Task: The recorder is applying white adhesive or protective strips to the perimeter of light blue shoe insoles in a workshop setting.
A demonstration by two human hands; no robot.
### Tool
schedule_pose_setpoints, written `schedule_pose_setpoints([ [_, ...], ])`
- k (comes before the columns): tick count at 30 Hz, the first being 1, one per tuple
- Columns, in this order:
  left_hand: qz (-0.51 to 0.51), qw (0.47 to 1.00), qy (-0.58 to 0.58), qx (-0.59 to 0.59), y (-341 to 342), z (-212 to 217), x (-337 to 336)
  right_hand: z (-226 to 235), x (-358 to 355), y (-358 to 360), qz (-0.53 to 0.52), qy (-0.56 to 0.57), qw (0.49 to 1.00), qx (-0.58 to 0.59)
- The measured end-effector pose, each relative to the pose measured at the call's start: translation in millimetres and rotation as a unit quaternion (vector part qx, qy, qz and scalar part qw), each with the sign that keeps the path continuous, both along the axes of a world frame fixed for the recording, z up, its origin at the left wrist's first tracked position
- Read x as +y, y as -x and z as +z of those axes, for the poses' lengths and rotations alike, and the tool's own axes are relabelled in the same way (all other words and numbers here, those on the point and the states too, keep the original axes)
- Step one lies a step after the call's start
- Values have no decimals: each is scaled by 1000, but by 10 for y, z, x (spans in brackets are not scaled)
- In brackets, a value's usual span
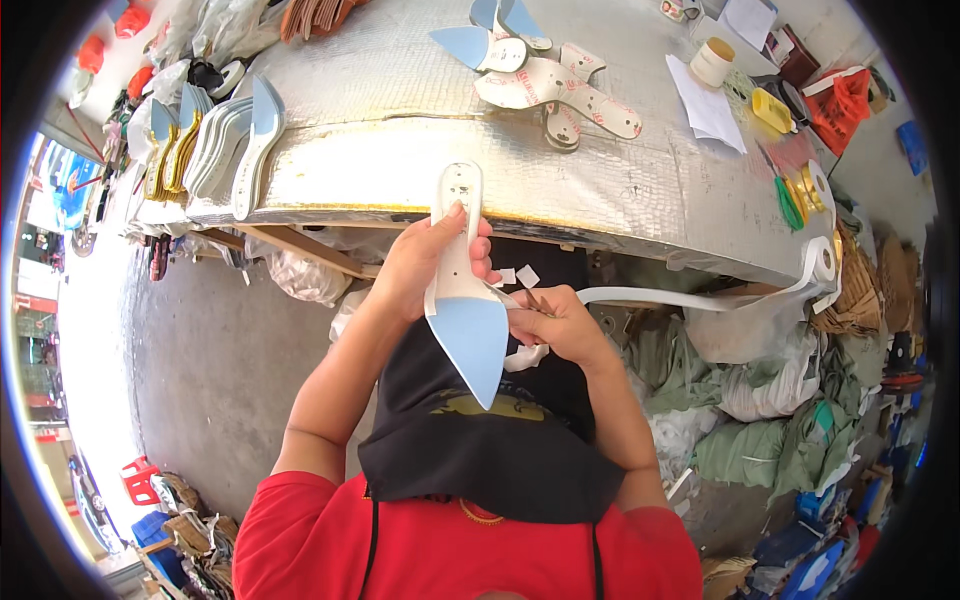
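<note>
Insole (465, 300), white with blue pointed forepart, sits centre frame, gripped by left hand (425, 262). Right hand (555, 318) pinches white tape (700, 300) against its edge. Taping appears unfinished; finished insoles (225, 150) stand upper left on table (400, 170).

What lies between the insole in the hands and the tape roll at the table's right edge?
In the head view, a white tape strip runs from the right hand to the tape roll.

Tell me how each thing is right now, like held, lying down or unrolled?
Pointed insole: held upright in left hand.
White tape strip: unrolled from roll, pinched by right hand.
Tape roll: at table edge, partly unwound.
Insoles on table: lying flat.
Insoles at table's left edge: stacked on edge.
</note>
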State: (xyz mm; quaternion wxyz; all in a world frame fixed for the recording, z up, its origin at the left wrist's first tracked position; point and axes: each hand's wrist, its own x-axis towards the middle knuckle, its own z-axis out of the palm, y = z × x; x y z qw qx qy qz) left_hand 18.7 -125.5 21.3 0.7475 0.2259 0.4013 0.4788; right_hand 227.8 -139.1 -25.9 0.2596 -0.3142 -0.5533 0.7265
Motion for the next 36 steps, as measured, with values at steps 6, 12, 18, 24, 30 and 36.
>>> schedule_pose_setpoints([
  [6,9,1000,-17,-5,-26,-19,-27,226,-14,-95,18,-25,999,-20],
  [12,117,987,-95,56,-107,44,-32,336,-159,83,-112,-17,993,-37],
  [18,-11,980,-195,-24,-157,4,-74,523,21,-25,-131,-149,965,-173],
  [24,-9,976,-209,-65,104,-59,13,752,277,-315,53,-194,959,-198],
  [30,173,963,-156,-134,902,121,290,1406,1156,-1667,-116,-190,884,-412],
  [36,270,945,-97,-158,351,-144,372,1171,2089,-2100,-277,-180,879,-345],
])
